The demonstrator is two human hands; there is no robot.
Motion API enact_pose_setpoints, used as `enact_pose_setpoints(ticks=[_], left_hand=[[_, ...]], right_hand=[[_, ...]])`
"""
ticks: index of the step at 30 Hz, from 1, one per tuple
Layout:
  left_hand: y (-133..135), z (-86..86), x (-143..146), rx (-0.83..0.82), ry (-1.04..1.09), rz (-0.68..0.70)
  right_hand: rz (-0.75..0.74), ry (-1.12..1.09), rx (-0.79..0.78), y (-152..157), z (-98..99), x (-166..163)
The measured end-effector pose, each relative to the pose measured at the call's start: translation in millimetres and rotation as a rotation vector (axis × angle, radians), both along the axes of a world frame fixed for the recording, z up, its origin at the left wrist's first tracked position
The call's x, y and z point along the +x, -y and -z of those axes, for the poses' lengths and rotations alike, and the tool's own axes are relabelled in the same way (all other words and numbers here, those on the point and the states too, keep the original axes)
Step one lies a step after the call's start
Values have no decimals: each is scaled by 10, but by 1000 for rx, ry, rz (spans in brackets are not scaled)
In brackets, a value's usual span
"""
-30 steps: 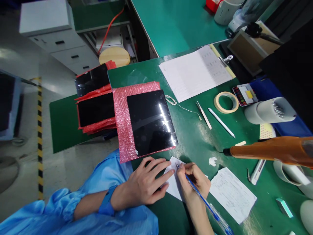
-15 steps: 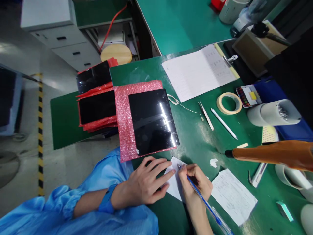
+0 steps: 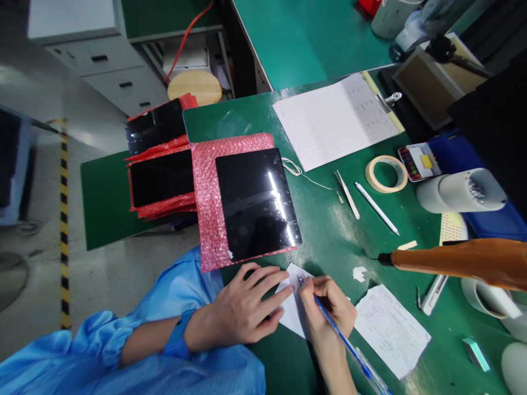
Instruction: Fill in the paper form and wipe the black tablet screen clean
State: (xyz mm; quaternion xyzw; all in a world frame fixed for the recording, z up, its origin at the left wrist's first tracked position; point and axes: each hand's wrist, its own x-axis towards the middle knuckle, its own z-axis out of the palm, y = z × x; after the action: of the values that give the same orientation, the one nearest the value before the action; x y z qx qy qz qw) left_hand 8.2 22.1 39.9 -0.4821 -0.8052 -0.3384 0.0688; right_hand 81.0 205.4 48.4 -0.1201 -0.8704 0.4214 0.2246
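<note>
My right hand [image 3: 329, 312] grips a blue ballpoint pen [image 3: 343, 339], its tip at a small white slip of paper [image 3: 293, 320]. Across the left part of that slip lies my left hand [image 3: 249, 304], flat with the fingers spread, steadying the paper. A blue band circles the left wrist. Just beyond the hands, a glossy black screen panel [image 3: 257, 206] rests on pink bubble wrap [image 3: 208, 219]. To the right of my right hand is a torn sheet with handwriting [image 3: 391, 329]. Part of the slip is hidden under both hands.
More black panels [image 3: 162, 178] in red wrap are stacked at the left. Beyond lies a clipboard with papers [image 3: 337, 120]. Tweezers [image 3: 348, 195], a white pen [image 3: 376, 208] and a tape roll [image 3: 386, 174] lie to the right. An orange-brown tool [image 3: 457, 262] juts in from the right edge.
Almost nothing differs. Both hands and the pen keep their places on the slip; the view has shifted very slightly.
</note>
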Motion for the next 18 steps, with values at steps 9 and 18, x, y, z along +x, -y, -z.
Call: enact_pose_setpoints(ticks=[9, 18], left_hand=[[12, -30, 22, -2, 9, 5], [14, 8, 12, -19, 10, 21]], right_hand=[[7, -27, 30, -7, 7, -30], [26, -46, -28, 22, 38, -15]])
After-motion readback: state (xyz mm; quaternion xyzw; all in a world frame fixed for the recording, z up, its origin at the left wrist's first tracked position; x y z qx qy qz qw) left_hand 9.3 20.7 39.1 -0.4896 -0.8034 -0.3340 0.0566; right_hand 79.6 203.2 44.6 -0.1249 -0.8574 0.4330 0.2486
